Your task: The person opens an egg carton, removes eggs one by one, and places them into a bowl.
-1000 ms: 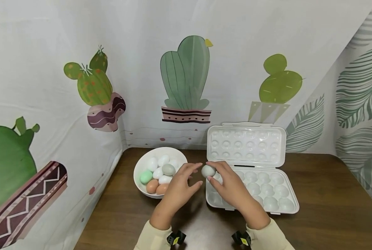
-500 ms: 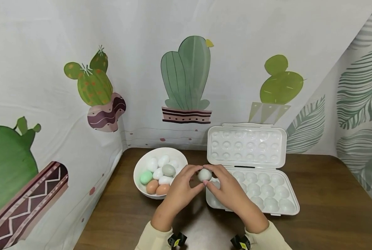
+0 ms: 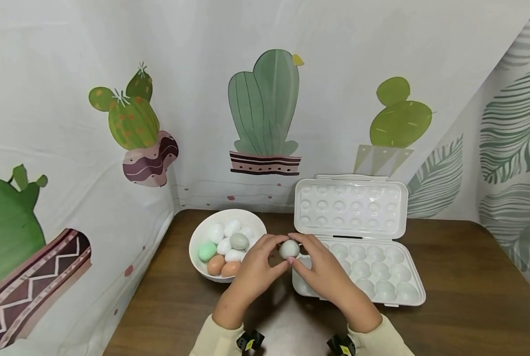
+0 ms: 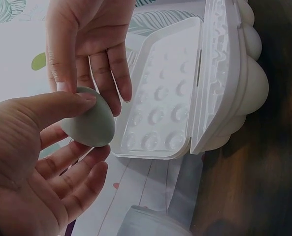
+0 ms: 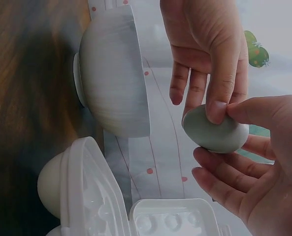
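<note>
Between both hands a pale grey-green egg is held up in front of the open egg carton. My left hand pinches it from the left, its thumb on the egg and fingertips against the far side in the left wrist view. From the right, my right hand pinches the same egg with thumb and fingers. Left of the hands stands a white bowl with several eggs: white ones, a mint-green one, a grey-green one and brown ones.
The carton's lid leans back upright behind its tray of round wells. Dark wooden table lies under everything. A white cloth with printed cacti hangs behind and at the left.
The egg has moved left, from the right hand's pinch over the carton to between both hands. The left hand's fingers and thumb have closed onto it.
</note>
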Demonstrator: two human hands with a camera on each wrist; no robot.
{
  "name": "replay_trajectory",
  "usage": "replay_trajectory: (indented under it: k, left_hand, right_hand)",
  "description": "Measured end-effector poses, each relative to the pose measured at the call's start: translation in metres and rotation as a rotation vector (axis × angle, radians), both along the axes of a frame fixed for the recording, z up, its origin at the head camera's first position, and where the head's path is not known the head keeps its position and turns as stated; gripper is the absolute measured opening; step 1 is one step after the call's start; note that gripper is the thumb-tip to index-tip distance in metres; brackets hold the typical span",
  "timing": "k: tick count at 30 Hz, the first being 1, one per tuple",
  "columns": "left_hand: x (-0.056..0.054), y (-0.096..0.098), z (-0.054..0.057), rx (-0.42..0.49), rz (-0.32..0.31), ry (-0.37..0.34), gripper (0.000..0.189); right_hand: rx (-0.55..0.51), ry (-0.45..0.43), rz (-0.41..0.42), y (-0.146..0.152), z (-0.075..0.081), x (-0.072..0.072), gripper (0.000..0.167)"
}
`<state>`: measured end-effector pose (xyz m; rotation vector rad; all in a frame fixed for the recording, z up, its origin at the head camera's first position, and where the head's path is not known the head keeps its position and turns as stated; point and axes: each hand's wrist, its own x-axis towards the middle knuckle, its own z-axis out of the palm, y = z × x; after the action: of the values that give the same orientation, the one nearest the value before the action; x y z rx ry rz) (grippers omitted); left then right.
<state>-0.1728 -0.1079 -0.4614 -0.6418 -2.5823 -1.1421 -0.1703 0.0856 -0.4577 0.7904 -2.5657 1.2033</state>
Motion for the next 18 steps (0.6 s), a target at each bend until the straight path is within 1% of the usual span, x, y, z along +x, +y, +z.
replay_trajectory:
  k: [4,7,11,18]
  left_hand:
    - [-0.001,-0.001,-0.001,-0.007,0.001,-0.029,0.044]
    - [-0.001,-0.002,-0.002,-0.014,0.008,-0.023,0.044]
    - [-0.001,-0.007,-0.001,-0.022,0.039,-0.013,0.046]
    - [-0.004,-0.019,0.006,0.021,0.094,-0.066,0.048]
  right_hand:
    - [0.005,-0.006,0.002,0.000,0.000,0.000,0.052]
    - [0.010,-0.016,-0.001,0.000,0.000,0.001,0.054]
    - [0.017,-0.025,-0.014,0.001,0.000,0.001,0.056]
    - [0.028,0.000,-0.044,0.004,0.000,-0.001,0.055]
